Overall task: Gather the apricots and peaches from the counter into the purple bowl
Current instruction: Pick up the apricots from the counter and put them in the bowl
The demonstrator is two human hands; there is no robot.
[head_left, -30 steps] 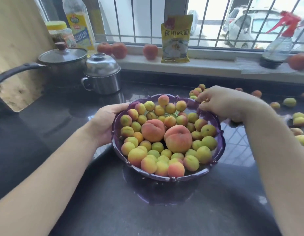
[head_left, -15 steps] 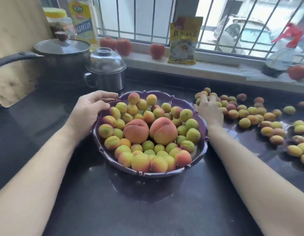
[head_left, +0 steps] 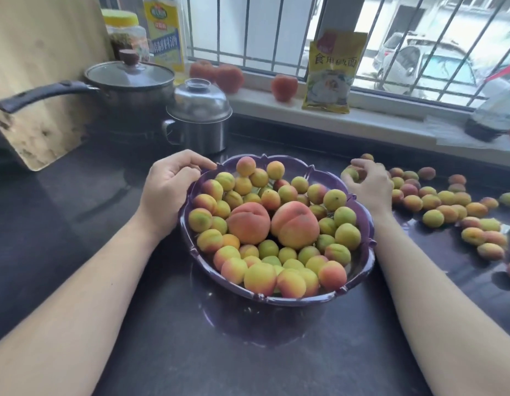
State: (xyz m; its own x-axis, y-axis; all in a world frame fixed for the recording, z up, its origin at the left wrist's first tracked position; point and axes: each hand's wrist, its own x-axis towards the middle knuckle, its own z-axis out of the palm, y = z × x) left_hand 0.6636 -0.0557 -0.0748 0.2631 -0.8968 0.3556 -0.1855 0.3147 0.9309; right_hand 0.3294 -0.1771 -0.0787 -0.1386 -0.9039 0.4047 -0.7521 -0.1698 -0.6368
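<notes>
2 large peaches (head_left: 272, 224) are seen side by side in the middle of the purple bowl (head_left: 362, 261), ringed by many small apricots (head_left: 259, 277) heaped up to the rim. The bowl is set on the dark counter (head_left: 76, 212). Its far-left rim is gripped by the left hand (head_left: 169, 190), the fingers curled over the scalloped edge and the thumb laid outside. To the right of the bowl, a loose scatter of apricots (head_left: 448, 207) is spread across the counter. At the near end of that scatter the right hand (head_left: 369, 184) is lowered, its fingers curled around a green-yellow apricot (head_left: 351, 174) just beside the bowl's far-right rim. A lidded saucepan (head_left: 128, 87) and a steel pot (head_left: 198, 118) are placed behind the bowl
</notes>
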